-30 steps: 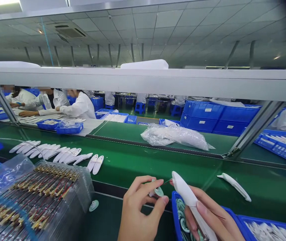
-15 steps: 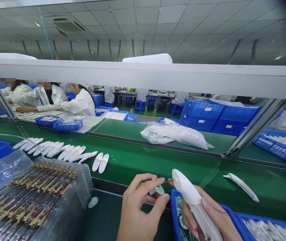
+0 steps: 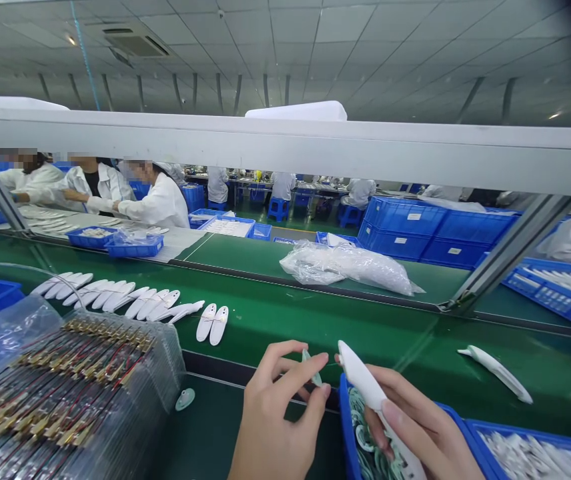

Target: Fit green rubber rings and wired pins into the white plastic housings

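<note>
The left hand (image 3: 278, 407) has its grip pinched shut on a small pale green disc (image 3: 311, 368), held by the edge just above the green desk (image 3: 365, 327). The fingers hide part of the disc, so its exact shape is hard to tell. The right hand (image 3: 415, 427) has its grip wrapped around a long white plastic shell (image 3: 360, 380), which tilts up with its round tip near the disc.

The shell looks light and stiff, but its smooth sides may be a bit slippery. The wide middle seems the best place to hold it. The disc looks thin and light and could slip away, so a pinch at its rim seems safest.

Right under the hands sits a blue bin (image 3: 348, 427) full of green rings. Just beside it, a second blue bin (image 3: 525, 428) holds white parts. A loose white shell (image 3: 495, 373) lies on the desk to the right. On the left, a clear tray stack (image 3: 65, 380) holds rows of brass pins with red wires, and a small round disc (image 3: 185, 399) lies near it. Pairs of white shells (image 3: 130, 297) stand in a line further along. Nothing lies between the two hands.
</note>
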Tool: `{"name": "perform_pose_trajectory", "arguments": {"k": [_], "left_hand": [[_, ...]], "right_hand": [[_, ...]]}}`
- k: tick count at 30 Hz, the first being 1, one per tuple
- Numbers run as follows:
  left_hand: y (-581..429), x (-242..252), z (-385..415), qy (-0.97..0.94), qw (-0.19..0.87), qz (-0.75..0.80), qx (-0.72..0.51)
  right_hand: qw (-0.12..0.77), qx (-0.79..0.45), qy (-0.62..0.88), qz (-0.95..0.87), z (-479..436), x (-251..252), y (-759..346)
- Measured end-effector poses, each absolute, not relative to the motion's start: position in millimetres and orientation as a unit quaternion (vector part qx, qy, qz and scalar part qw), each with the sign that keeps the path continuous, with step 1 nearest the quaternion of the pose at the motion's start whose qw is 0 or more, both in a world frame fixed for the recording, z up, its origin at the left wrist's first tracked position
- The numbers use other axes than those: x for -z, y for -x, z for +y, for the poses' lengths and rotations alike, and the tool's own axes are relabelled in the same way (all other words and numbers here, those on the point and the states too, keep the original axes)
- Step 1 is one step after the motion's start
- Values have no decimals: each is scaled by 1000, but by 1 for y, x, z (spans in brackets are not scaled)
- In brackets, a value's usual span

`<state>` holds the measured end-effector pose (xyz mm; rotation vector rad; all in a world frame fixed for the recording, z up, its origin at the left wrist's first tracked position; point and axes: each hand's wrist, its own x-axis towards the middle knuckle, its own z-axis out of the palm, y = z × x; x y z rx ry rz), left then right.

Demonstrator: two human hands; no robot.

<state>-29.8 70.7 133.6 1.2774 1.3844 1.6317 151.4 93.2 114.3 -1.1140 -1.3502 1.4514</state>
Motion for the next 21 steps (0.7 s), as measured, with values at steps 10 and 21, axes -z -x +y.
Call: {"name": "perform_pose_trajectory", "arguments": {"k": [10,21], "left_hand": [[28,-144,67,-430,441,479,-626],[24,-149,67,-344,533,418,-650]], "right_hand": [[375,-543,504,-557,89,-124,-136],[486,-556,488,-466,79,-136,-121]]}}
